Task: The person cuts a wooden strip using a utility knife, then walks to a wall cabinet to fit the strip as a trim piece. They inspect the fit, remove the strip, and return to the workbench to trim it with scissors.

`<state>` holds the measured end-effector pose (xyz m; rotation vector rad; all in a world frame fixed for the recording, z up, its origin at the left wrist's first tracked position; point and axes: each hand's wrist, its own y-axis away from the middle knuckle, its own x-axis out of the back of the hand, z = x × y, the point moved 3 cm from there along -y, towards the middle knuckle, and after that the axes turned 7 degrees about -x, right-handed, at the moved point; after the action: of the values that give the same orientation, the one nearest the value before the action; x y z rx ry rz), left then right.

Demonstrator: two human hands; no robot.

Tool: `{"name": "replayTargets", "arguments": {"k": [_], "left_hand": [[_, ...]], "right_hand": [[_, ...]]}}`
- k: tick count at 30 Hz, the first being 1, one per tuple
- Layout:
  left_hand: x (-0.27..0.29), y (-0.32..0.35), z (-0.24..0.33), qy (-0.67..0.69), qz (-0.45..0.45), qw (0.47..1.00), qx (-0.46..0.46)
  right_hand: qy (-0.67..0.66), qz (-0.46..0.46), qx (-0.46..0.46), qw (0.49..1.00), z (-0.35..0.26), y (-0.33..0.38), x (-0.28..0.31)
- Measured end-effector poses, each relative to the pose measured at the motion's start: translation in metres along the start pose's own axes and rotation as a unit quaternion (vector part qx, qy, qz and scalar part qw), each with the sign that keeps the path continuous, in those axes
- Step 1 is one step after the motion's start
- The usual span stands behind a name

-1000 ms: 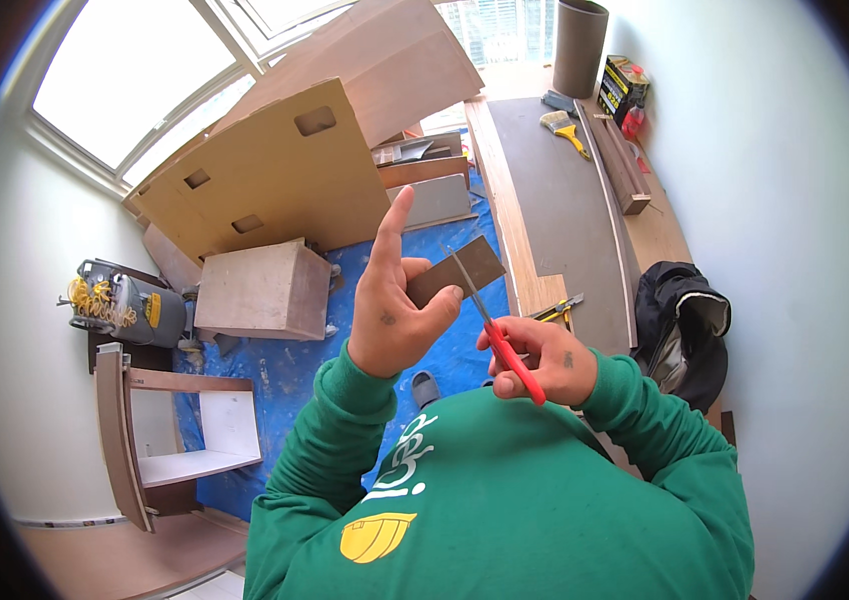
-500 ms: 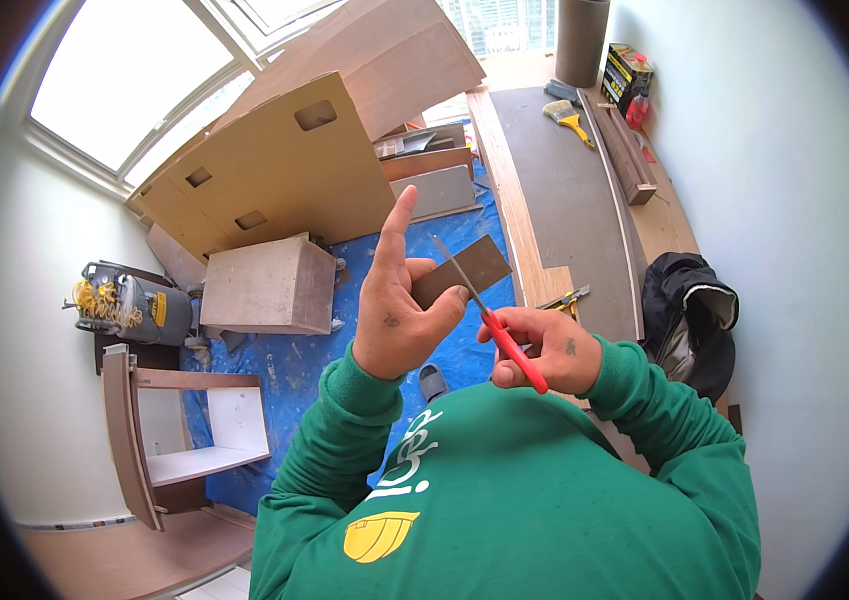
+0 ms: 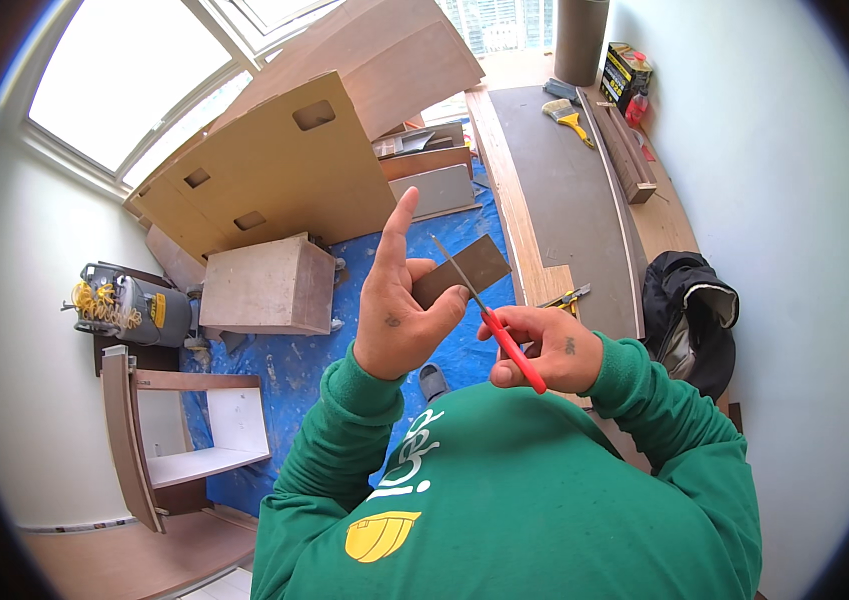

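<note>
My left hand [image 3: 392, 315] pinches a small brown rectangular piece of sheet [image 3: 475, 268] between the thumb and bent fingers, with its index finger pointing straight up. My right hand [image 3: 557, 350] grips a pair of scissors [image 3: 513, 350] by red handles. Their thin metal blades cross the brown piece, the tip reaching past its upper edge near my left fingers. Seen nearly edge-on, the blades do not show whether they are apart. Both hands are held close together in front of my green sweatshirt.
Blue sheeting [image 3: 365, 270] covers the floor. A long grey-brown board [image 3: 565, 190] carries a paintbrush [image 3: 567, 115] and a yellow-black cutter [image 3: 570, 298]. A dark jacket [image 3: 680, 310] lies to the right. Left are a wooden box [image 3: 265, 290], a compressor [image 3: 150, 305] and an open cabinet [image 3: 210, 465].
</note>
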<state>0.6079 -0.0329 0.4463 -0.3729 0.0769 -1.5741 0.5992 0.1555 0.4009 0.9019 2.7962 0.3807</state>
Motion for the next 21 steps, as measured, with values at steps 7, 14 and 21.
{"name": "replayTargets", "arguments": {"k": [7, 14, 21], "left_hand": [[0.0027, 0.0025, -0.0018, -0.003, -0.01, 1.0, 0.003], [0.0036, 0.0034, -0.0035, -0.001, -0.003, 1.0, 0.0], [0.004, 0.0035, -0.004, 0.003, -0.003, 1.0, -0.001]], "right_hand": [[0.016, 0.0, 0.0, 1.0, -0.0001, -0.0005, -0.0023], [0.018, 0.006, 0.004, 1.0, -0.0012, -0.0026, -0.0033], [0.024, 0.005, 0.007, 1.0, 0.0, -0.0049, -0.0023]]}}
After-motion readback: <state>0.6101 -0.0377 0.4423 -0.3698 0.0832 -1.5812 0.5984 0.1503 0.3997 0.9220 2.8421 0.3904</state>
